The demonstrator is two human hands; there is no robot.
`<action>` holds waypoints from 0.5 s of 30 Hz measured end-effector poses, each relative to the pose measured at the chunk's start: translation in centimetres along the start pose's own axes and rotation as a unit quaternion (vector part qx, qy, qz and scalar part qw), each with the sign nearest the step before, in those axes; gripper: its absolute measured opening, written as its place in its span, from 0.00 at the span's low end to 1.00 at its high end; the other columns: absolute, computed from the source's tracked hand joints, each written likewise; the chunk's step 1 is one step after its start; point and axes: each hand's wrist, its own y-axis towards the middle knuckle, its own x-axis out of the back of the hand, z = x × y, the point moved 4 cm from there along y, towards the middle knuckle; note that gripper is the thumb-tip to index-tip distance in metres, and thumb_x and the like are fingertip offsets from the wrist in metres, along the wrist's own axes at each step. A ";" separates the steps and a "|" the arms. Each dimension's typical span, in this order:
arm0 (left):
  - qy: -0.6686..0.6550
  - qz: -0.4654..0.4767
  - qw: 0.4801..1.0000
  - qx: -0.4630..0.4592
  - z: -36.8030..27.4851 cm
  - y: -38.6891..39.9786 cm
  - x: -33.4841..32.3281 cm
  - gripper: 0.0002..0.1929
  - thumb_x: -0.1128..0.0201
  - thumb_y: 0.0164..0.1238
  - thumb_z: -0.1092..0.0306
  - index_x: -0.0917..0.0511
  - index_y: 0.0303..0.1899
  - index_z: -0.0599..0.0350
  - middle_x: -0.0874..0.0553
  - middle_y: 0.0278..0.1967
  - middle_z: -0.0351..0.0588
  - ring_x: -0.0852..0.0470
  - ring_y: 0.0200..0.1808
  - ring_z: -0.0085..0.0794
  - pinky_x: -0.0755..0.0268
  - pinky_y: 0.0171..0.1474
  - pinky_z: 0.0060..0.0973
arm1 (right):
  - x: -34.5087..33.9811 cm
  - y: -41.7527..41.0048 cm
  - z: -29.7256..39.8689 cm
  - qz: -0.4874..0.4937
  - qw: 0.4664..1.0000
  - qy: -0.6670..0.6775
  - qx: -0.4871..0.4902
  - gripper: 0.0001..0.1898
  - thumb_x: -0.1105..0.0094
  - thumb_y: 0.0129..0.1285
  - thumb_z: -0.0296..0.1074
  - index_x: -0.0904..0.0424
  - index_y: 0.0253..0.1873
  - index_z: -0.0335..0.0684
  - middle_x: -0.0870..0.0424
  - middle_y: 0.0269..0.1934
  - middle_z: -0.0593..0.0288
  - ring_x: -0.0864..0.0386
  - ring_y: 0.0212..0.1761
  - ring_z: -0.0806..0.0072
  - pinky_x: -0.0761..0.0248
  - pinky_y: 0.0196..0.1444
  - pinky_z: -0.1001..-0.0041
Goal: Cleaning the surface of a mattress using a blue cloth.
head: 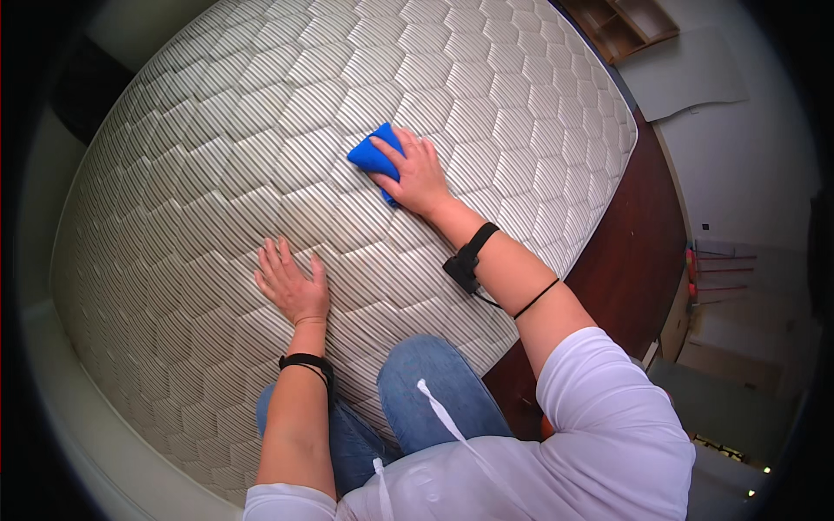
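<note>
Below me spreads a quilted mattress (247, 195) with dark stripes and some faint yellowish patches. My right hand (417, 170) grips a folded blue cloth (378, 153) and holds it against the mattress, right of the picture's middle. Part of the cloth is hidden under my palm and fingers. Lower and to the left, my left hand (291, 280) rests palm down on the mattress with its fingers apart and nothing in it. My knees, in blue jeans, are at the mattress's near part. Black bands are on both my forearms.
A dark reddish-brown wooden surface (629, 254) runs along the mattress's right side. At the upper right are a brown wooden shelf unit (625, 26) and a pale, curved-edged panel (684, 75). A dark object (91, 91) stands past the left edge. A light-coloured ledge (98, 417) borders the lower left.
</note>
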 end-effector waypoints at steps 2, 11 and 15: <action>0.002 0.002 1.000 0.004 0.3 -0.1 0.0 0.36 0.42 0.77 0.46 0.37 0.79 0.54 0.38 0.82 0.50 0.47 0.85 0.45 0.62 0.85 0.54 | 1.4 -0.1 -3.6 0.006 0.998 -0.050 -0.038 0.36 0.33 0.66 0.57 0.28 0.78 0.57 0.31 0.76 0.44 0.36 0.80 0.49 0.49 0.80 0.44; -0.026 0.006 1.000 0.001 -1.1 0.1 -0.2 0.35 0.44 0.78 0.48 0.36 0.78 0.55 0.38 0.82 0.52 0.48 0.85 0.46 0.64 0.85 0.53 | 8.2 -3.7 -19.6 -0.093 0.910 -0.164 -0.370 0.38 0.43 0.71 0.66 0.33 0.81 0.57 0.35 0.79 0.40 0.40 0.82 0.46 0.52 0.81 0.45; -0.008 0.011 1.000 0.007 -0.2 -0.1 -0.5 0.35 0.44 0.78 0.48 0.36 0.79 0.54 0.38 0.82 0.51 0.48 0.85 0.45 0.64 0.85 0.52 | 3.7 -4.1 -10.7 -0.072 0.961 -0.079 -0.254 0.36 0.39 0.70 0.61 0.29 0.79 0.53 0.32 0.76 0.37 0.39 0.81 0.44 0.52 0.81 0.43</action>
